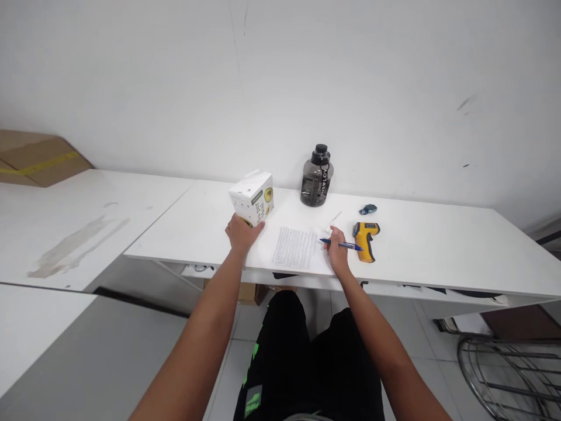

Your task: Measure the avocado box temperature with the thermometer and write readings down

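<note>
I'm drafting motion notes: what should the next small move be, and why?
Perhaps ease the blue pen leftward to the written lines: the right hand holds it just beside them, while the left hand grips the white box.

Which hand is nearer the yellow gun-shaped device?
Right: the right hand, holding a pen, is just left of the yellow device; the left hand is farther left, gripping the white box.

White table (438, 245) beneath a written sheet (294, 248), dark bottle (312, 182), yellow gun-shaped device (364, 241), small teal object (369, 209).
</note>
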The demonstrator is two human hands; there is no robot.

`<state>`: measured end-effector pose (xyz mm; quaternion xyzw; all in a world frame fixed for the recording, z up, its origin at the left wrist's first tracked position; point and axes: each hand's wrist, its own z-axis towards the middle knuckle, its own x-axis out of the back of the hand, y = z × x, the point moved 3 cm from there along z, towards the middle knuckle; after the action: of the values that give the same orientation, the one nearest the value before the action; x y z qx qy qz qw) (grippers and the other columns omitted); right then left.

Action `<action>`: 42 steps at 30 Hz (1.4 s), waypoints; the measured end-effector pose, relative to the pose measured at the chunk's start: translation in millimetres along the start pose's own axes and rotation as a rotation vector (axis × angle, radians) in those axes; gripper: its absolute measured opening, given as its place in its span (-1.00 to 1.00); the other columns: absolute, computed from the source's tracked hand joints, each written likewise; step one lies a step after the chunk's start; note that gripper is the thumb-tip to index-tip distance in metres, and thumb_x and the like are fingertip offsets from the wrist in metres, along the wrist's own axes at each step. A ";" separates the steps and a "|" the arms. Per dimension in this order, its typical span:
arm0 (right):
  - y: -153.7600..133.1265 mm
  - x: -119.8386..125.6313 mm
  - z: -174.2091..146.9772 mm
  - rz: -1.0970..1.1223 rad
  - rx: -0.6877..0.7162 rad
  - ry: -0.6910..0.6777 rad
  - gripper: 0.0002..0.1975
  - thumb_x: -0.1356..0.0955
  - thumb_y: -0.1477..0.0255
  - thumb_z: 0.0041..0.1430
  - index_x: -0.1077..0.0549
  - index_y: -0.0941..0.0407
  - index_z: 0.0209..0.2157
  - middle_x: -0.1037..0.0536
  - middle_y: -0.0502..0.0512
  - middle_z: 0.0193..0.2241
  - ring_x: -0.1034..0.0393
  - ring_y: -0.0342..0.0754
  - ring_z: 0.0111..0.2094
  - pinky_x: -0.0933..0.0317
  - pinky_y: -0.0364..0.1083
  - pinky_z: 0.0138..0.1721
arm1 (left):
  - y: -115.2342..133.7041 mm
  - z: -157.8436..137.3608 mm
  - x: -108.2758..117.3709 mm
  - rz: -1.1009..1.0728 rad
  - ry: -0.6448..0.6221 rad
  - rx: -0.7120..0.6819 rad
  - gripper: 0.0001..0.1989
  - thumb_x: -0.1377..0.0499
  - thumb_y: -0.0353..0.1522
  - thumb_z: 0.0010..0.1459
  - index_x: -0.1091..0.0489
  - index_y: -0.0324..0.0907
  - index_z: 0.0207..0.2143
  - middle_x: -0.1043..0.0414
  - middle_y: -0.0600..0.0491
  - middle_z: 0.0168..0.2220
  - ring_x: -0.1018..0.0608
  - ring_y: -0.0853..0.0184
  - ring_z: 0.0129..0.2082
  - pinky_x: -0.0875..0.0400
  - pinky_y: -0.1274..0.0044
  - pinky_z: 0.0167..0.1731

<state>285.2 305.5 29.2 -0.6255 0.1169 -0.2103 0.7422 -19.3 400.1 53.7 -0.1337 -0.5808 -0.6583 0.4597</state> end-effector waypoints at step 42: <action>-2.5 0.0 1.3 -0.029 -0.041 -0.018 -0.30 -0.22 -0.17 0.22 -0.40 0.12 0.07 -0.40 -0.08 -0.58 -0.33 -0.04 -0.51 -0.18 -0.05 -0.41 | 1.1 -0.2 -0.1 0.017 -0.016 0.013 -0.14 -0.32 -0.02 -0.09 -0.14 -0.26 0.16 -0.39 -0.32 0.14 -0.38 -0.14 0.23 -0.15 0.10 0.26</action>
<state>285.3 306.3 31.9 -0.6440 0.1055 -0.2130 0.7272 -18.3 400.1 54.2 -0.1408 -0.5876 -0.6496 0.4615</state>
